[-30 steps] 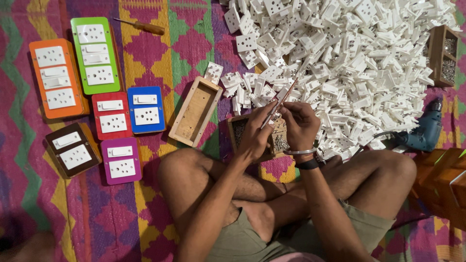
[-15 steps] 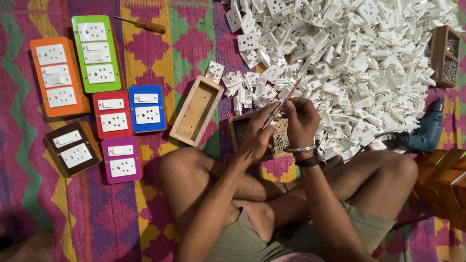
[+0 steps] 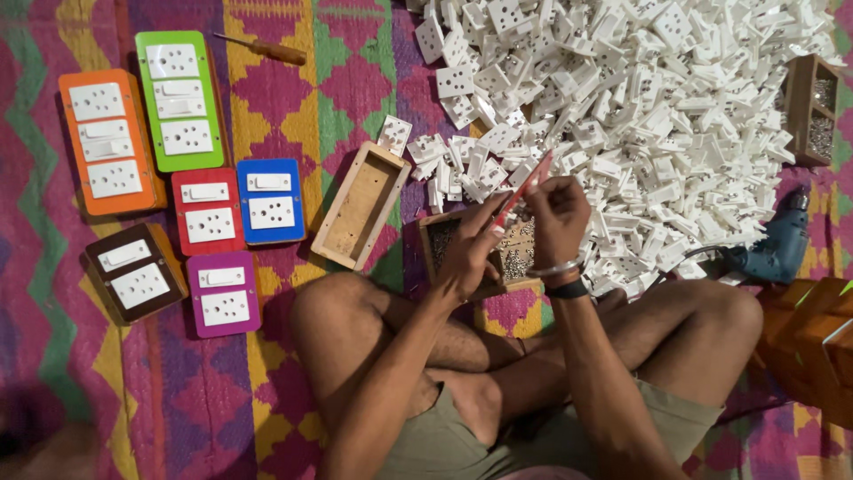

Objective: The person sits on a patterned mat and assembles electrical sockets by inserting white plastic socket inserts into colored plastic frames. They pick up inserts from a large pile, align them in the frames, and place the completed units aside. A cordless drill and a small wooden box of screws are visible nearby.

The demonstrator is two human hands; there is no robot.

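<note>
On the left side of the mat [image 3: 293, 107] lie coloured switch boards [image 3: 178, 98], then an empty wooden box [image 3: 360, 206]. Near the middle, the left hand [image 3: 469, 258] and right hand [image 3: 558, 218] both pinch a thin red screwdriver [image 3: 522, 188] over a small wooden box of screws [image 3: 515, 253]. It looks like a screw-picking step; next needs a steady, careful grip. White sockets [image 3: 640, 107] pile up toward the far right corner.

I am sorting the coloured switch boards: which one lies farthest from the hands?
The orange board, at the far left edge of the group. The green, red, blue, purple and brown boards all lie closer.
</note>
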